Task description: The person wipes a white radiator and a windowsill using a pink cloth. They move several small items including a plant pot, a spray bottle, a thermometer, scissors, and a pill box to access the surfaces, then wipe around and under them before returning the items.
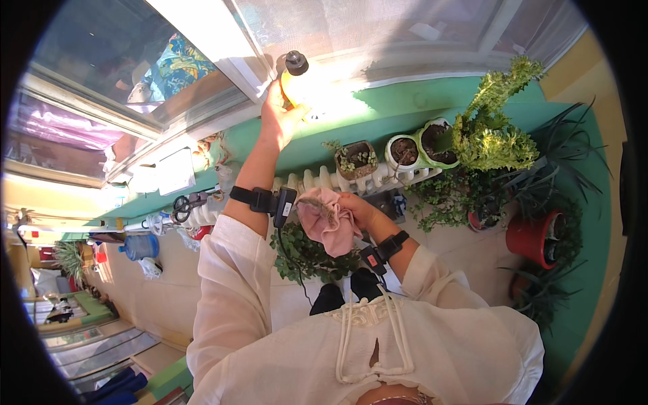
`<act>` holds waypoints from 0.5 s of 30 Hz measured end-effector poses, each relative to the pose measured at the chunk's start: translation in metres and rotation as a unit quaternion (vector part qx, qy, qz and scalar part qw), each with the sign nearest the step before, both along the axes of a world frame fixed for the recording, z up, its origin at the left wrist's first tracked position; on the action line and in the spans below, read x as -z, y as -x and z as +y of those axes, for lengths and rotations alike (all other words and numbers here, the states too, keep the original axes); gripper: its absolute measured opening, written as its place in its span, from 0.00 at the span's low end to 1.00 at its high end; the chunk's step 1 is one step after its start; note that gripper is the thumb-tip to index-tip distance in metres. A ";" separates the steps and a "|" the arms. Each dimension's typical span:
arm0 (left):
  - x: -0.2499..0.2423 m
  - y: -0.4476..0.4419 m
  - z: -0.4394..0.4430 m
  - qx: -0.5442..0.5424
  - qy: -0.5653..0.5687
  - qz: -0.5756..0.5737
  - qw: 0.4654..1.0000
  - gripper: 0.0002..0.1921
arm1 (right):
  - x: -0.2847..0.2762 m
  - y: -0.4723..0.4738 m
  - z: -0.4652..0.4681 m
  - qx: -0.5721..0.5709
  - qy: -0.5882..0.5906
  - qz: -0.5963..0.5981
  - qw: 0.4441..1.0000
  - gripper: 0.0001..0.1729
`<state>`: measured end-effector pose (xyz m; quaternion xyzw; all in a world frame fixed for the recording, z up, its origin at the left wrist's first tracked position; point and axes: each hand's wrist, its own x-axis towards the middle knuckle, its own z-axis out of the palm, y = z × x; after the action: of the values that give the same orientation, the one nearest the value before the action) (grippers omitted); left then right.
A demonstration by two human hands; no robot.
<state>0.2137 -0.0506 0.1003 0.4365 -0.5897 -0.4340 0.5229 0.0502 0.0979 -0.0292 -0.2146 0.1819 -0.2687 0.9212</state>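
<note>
My left hand [279, 119] is raised at the sunlit window ledge, with its fingers wrapped around a yellow bottle [289, 85] that has a black cap. Strong glare washes out much of the bottle's side. Lower down, my right hand [357, 209] grips a crumpled pink cloth [329, 235] with a grey-brown dirty patch on its top. The cloth hangs above a leafy green plant [293, 258], well apart from the bottle. Beyond the bottle stands a window with a mesh screen [354, 38].
A white radiator [316, 179] runs below the green wall [405, 98]. Along it stand a square pot [360, 169], a white-green double pot [403, 161] and a variegated plant [498, 136]. A red pot [529, 239] is at right; a blue water jug [140, 247] lies left.
</note>
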 end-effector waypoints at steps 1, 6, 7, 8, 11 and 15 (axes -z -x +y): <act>0.002 -0.001 -0.003 0.003 -0.001 0.012 1.000 0.30 | 0.002 0.000 0.001 0.000 -0.013 0.032 0.999 0.23; 0.008 -0.006 -0.006 0.010 0.007 -0.026 1.000 0.30 | 0.007 -0.001 0.004 0.002 -0.017 -0.017 1.000 0.20; 0.008 -0.005 -0.005 0.004 0.013 -0.048 0.999 0.30 | 0.007 -0.001 0.004 0.001 -0.022 -0.029 0.999 0.21; 0.008 -0.005 -0.003 -0.011 0.037 -0.081 0.996 0.32 | 0.006 -0.003 0.004 -0.005 -0.010 -0.004 1.000 0.27; 0.007 -0.002 0.005 -0.081 0.056 -0.141 0.985 0.34 | 0.000 -0.006 0.001 -0.005 -0.020 -0.015 1.000 0.27; 0.009 -0.009 0.032 -0.193 0.134 -0.141 0.962 0.27 | -0.015 -0.006 -0.001 0.017 -0.032 -0.074 0.997 0.27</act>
<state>0.2225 -0.0185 0.0913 0.5245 -0.6153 -0.1759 0.5616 0.0558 0.0971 -0.0145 -0.1615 0.1254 -0.2931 0.9340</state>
